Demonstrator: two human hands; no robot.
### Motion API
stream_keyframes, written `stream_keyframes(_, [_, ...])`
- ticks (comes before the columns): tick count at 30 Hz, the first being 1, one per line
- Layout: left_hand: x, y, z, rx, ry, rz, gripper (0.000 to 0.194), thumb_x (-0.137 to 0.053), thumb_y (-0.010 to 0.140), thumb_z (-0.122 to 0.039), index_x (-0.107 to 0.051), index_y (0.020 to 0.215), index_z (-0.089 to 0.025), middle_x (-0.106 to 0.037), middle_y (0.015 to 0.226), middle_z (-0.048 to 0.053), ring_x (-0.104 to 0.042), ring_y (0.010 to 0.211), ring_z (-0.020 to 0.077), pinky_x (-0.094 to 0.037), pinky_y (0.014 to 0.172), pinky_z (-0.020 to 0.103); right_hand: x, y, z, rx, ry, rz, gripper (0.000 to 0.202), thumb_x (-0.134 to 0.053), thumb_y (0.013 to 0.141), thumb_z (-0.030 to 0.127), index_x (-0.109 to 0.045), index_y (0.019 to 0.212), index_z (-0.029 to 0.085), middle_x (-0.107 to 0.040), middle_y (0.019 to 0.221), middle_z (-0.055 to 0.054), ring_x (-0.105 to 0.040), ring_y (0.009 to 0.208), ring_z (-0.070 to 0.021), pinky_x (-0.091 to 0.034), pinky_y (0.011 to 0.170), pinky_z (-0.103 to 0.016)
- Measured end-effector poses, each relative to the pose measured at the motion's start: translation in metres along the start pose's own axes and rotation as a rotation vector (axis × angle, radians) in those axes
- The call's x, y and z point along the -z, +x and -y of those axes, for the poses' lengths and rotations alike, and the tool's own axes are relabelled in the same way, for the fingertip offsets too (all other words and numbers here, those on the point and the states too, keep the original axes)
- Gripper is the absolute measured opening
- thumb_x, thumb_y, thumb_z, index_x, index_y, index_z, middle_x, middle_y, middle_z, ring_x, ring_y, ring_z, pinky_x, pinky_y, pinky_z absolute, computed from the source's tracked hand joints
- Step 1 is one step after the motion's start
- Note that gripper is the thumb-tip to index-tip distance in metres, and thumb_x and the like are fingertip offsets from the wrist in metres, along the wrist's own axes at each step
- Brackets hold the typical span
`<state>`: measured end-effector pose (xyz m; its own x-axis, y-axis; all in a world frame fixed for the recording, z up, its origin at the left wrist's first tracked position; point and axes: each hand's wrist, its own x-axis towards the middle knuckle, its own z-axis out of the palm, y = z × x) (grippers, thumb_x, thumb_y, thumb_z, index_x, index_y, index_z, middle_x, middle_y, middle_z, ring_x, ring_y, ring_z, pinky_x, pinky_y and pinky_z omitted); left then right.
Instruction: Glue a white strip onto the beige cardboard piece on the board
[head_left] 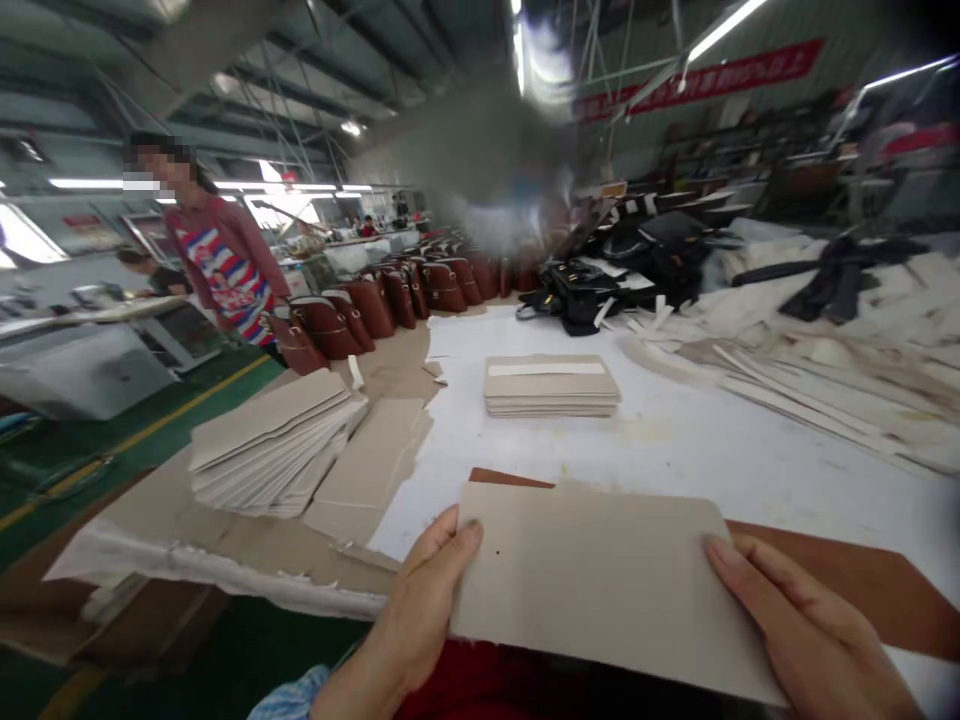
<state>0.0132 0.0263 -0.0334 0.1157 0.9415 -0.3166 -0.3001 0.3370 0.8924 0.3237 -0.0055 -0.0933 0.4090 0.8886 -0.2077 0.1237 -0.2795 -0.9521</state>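
**Two hands holding a card panel at the near table edge**

The left hand (420,610) grips the left edge of a beige panel (600,585), thumb on top near the upper corner and the other fingers hidden beneath. The right hand (802,625) grasps the right edge, fingers laid flat along the face of the panel. The panel is held nearly level, just above a brown sheet (862,590) that lies on the white table (712,440) and shows past the panel's top and right sides.

Farther back, in the middle of the table, sits a neat stack (551,385) of like panels with a pale strip across the top one. To the left a fanned stack (274,440) leans on loose card sheets (367,470). A row of dark red bags (390,295) runs along the far left edge; black bags (622,265) are heaped behind the neat stack. Pale strips and offcuts (810,380) cover the right side. A person in a striped top (225,265) stands at the far left, beside the red bags.
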Motion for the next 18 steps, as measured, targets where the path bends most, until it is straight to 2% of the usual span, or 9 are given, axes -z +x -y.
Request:
stream_keyframes(3, [-0.001,0.005,0.004,0.025,0.043,-0.022,0.065,-0.090,0.075,-0.057,-0.074,0.125,-0.019,-0.082,0.114,0.010,-0.074,0.111,0.0333,-0.057,0.095,0.038,-0.005,-0.001,0.004,-0.084,0.126,0.045,0.067,-0.076,0.079,0.083,-0.075,0.111,0.025,-0.076,0.089,-0.003,-0.068,0.071,-0.0228,-0.052,0.054,-0.027])
stream_keyframes(6, [-0.002,0.011,0.008,0.038,0.050,-0.050,0.070,-0.091,0.073,-0.057,-0.073,0.129,-0.018,-0.082,0.114,0.010,-0.074,0.112,0.0338,-0.057,0.098,0.040,-0.011,-0.009,0.015,-0.098,0.279,0.065,0.060,-0.081,0.080,0.075,-0.074,0.108,0.023,-0.071,0.076,-0.001,-0.060,0.060,-0.0169,-0.046,0.048,-0.022])
stream_keyframes(9, [-0.004,0.014,0.010,0.036,0.055,-0.079,0.074,-0.091,0.073,-0.057,-0.071,0.133,-0.018,-0.082,0.115,0.010,-0.075,0.112,0.0339,-0.057,0.100,0.041,-0.015,-0.020,0.028,-0.138,0.430,0.069,0.057,-0.090,0.077,0.067,-0.072,0.106,0.022,-0.070,0.074,0.000,-0.058,0.056,-0.0134,-0.044,0.047,-0.019])
stream_keyframes(15, [-0.007,0.015,0.011,-0.009,0.074,-0.069,0.065,-0.085,0.085,-0.051,-0.068,0.137,-0.017,-0.082,0.119,0.010,-0.076,0.110,0.0306,-0.058,0.096,0.039,-0.011,-0.035,0.047,-0.170,0.600,0.189,0.045,-0.095,0.076,0.053,-0.073,0.101,0.023,-0.077,0.089,-0.005,-0.070,0.065,-0.0190,-0.058,0.059,-0.027])
stream_keyframes(18, [-0.008,0.018,0.010,-0.029,0.066,-0.058,0.062,-0.084,0.086,-0.050,-0.067,0.136,-0.018,-0.082,0.116,0.010,-0.076,0.108,0.0299,-0.058,0.094,0.038,-0.011,-0.036,0.049,-0.154,0.630,0.206,0.042,-0.097,0.075,0.048,-0.077,0.104,0.025,-0.079,0.091,-0.004,-0.073,0.067,-0.0194,-0.062,0.063,-0.028])
